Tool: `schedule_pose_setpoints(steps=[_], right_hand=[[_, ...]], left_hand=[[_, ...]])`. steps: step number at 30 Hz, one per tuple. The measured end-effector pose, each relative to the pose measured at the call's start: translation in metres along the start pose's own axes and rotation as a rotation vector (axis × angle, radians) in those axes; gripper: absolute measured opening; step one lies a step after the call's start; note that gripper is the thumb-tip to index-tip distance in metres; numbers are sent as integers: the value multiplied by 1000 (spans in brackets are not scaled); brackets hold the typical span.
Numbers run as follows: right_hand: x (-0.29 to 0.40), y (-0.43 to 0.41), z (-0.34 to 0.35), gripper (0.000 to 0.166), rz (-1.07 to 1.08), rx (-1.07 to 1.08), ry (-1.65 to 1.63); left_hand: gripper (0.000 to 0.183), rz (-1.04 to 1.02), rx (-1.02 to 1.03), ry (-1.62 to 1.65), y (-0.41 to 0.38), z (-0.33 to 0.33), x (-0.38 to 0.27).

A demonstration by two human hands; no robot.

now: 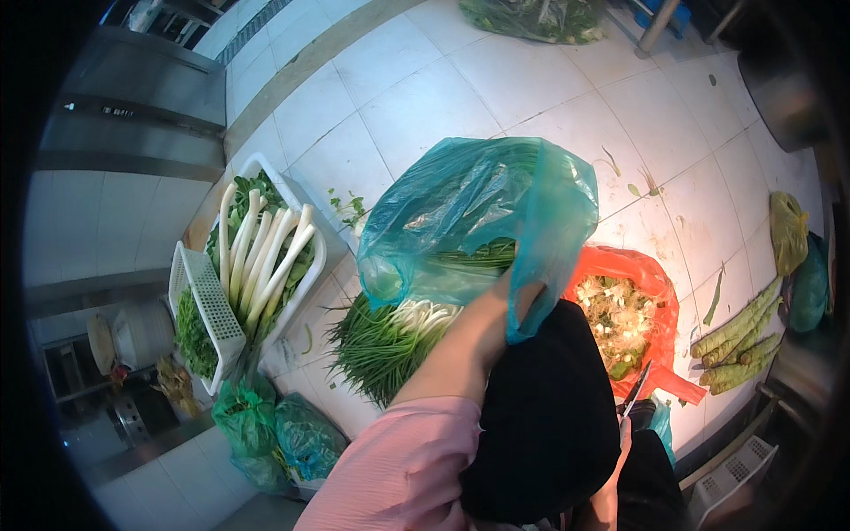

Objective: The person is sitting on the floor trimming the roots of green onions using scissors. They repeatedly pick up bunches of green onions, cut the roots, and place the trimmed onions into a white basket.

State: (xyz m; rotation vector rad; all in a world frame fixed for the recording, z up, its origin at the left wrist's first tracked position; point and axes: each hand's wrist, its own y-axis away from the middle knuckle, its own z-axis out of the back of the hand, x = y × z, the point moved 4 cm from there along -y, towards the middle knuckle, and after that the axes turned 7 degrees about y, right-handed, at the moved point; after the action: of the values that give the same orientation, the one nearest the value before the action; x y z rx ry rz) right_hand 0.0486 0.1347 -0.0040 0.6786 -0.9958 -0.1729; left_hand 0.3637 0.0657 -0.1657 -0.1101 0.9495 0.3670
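Note:
My left hand (526,282) reaches into a blue-green plastic bag (451,199); the film and folds hide its fingers, so its grip is unclear. Thin green stalks (481,255), apparently spring onions, lie inside the bag near that hand. Just below the bag's mouth, a bundle of spring onions (382,345) rests on the floor, white ends beside my forearm. Low at the right, my right hand (624,435) holds a knife (636,390), blade pointing up. Close to the blade, an open red plastic bag (654,265) contains root and leaf trimmings (614,318).
At left, a white plastic basket (319,245) holds leeks (265,249) over leafy greens. A perforated white basket (212,305) stands against it. Filled green bags (246,411) lie below. Thick green stems (737,338) lie at right. A bag of greens (538,16) sits at the top.

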Motion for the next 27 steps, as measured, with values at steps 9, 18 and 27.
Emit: schedule_pose_setpoints(steps=[9,18,27], right_hand=[[17,9,-9,19,35,70,-192],[-45,-15,5,16,8,-12,-540],[14,29,3,22,287,8,90]], left_hand=[[28,-52,37,-69,30,43,-7],[43,482,232,-320,71,183,-76],[31,170,-396,246,154,291,-102]])
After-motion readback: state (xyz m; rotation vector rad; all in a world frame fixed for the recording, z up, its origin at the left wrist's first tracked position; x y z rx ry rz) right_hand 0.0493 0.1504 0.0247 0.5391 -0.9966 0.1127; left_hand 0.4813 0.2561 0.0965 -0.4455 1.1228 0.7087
